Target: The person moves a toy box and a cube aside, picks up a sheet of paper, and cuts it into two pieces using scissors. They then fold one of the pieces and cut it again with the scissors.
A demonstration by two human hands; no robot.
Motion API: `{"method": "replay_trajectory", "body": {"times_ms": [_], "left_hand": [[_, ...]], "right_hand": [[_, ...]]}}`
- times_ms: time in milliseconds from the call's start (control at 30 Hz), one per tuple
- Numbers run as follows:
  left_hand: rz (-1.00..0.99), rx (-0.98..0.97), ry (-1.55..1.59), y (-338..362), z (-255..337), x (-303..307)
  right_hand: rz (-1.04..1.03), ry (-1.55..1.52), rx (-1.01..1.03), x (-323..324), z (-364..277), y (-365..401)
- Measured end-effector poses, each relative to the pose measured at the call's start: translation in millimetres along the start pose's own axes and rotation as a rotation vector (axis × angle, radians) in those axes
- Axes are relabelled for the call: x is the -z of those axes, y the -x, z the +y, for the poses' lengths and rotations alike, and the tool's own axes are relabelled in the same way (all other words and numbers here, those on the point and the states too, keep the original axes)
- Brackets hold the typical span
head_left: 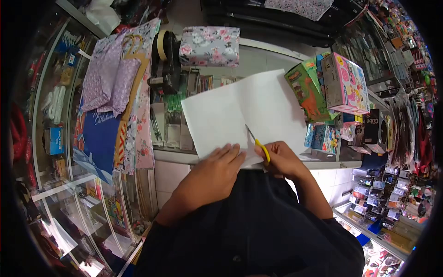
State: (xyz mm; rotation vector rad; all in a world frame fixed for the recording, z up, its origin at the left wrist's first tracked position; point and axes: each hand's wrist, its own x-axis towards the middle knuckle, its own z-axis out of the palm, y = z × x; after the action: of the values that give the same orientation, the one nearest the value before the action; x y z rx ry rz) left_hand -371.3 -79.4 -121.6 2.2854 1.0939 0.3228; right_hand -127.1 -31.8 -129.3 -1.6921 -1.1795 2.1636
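A large white sheet of paper [213, 115] with a crease down its middle lies on the glass counter in front of me. My left hand [218, 167] rests flat on its near edge, fingers stretched out. In my right hand [282, 160] are yellow-handled scissors [262, 149], gripped by the handle. Their blades point away from me along the crease, over the paper. The near part of the sheet between my hands is partly hidden by my fingers.
Beyond the paper sits a flower-patterned wrapped parcel [210, 46], beside a black tape dispenser [164, 60]. Gift bags and patterned paper, including a blue bag [98, 138], lie at the left. A green box [308, 90] and a pink box [350, 83] stand at the right.
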Motion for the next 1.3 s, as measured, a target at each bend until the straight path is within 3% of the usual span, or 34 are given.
{"method": "replay_trajectory", "body": {"times_ms": [267, 433, 533, 967, 1033, 1167, 1300], "left_hand": [[-0.002, 0.179, 0.02, 4, 25, 29], [0.099, 0.019, -0.006, 6, 24, 26], [0.06, -0.015, -0.045, 6, 27, 29], [0.066, -0.059, 0.069, 9, 32, 41], [0.153, -0.021, 0.191, 9, 23, 58], [0.432, 0.104, 0.019, -20, -17, 67], [0.368, 0.282, 0.003, -66, -42, 76]], "right_hand": [[-0.035, -0.109, -0.057, 1, -4, 4], [-0.074, -0.118, -0.009, 5, -8, 5], [-0.109, -0.083, 0.034, 8, -8, 3], [-0.122, -0.099, 0.085, 12, -9, -9], [-0.116, -0.069, 0.094, 10, -8, -8], [-0.096, -0.049, 0.119, 9, -12, -6], [-0.076, 0.01, 0.143, 8, -11, -6]]}}
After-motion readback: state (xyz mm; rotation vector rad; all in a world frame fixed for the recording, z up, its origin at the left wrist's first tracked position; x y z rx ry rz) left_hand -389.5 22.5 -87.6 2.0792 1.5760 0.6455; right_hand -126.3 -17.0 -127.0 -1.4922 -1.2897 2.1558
